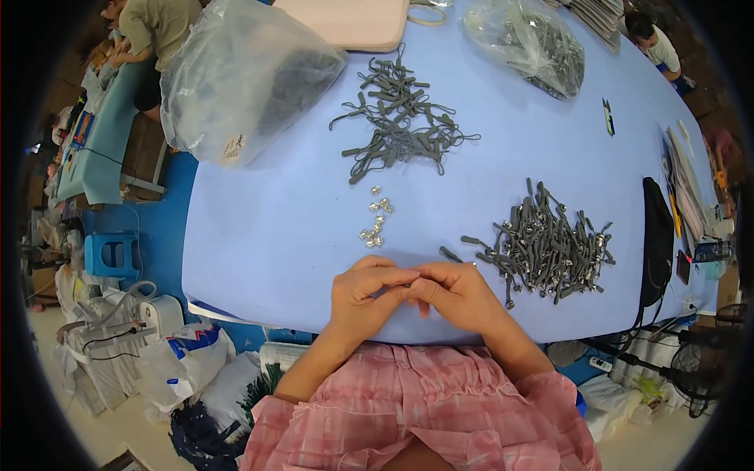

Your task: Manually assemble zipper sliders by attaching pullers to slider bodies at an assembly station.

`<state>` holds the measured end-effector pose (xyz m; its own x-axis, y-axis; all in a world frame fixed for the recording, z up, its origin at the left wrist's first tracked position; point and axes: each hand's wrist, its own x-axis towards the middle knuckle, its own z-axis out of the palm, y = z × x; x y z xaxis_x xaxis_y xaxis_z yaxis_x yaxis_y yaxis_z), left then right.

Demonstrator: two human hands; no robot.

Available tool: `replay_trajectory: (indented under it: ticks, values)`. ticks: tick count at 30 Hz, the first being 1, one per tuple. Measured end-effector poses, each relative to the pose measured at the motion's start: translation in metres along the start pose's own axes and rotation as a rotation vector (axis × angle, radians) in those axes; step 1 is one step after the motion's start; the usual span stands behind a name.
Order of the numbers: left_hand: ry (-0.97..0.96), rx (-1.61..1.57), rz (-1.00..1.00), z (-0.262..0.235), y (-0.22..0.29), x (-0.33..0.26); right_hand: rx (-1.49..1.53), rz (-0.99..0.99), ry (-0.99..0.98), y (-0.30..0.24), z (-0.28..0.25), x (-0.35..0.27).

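Near the front edge of the table, my left hand [364, 292] and my right hand [462, 293] meet with fingertips pinched together. Whatever small piece sits between them is mostly covered by the fingers. Just beyond them lies a short row of small silver metal pieces [377, 223], which look like zipper sliders. Farther back spreads a loose pile of grey looped cord zipper pulls [404, 129]. To the right of my right hand is a heap of grey pulls with silver metal ends [546, 243]. One grey pull [450, 254] lies close beside my right hand.
A large clear plastic bag [243, 86] with dark contents stands at the back left, beside a pink case [349, 22]. Another clear bag [530, 43] holds dark pieces. Small snips [608, 117] and a black pouch [657, 239] lie on the right. Other people work beyond the table.
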<state>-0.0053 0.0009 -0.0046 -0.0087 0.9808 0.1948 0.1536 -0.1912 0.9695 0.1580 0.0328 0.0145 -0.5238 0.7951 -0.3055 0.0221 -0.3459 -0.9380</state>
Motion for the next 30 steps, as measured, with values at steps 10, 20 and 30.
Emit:
replay_trajectory:
  ticks: [10, 20, 30]
  values:
    - [-0.103, 0.029, -0.204, -0.004, 0.008, 0.020, -1.192, -0.377, 0.162, -0.009, -0.033, -0.024]
    - [-0.076, 0.868, 0.040, -0.021, -0.031, 0.091, -1.304, -0.666, 0.238, -0.031, -0.023, 0.102]
    - [-0.247, 0.891, -0.054, -0.032, -0.014, 0.060, -1.335, -0.547, 0.119, -0.014, -0.013, 0.132]
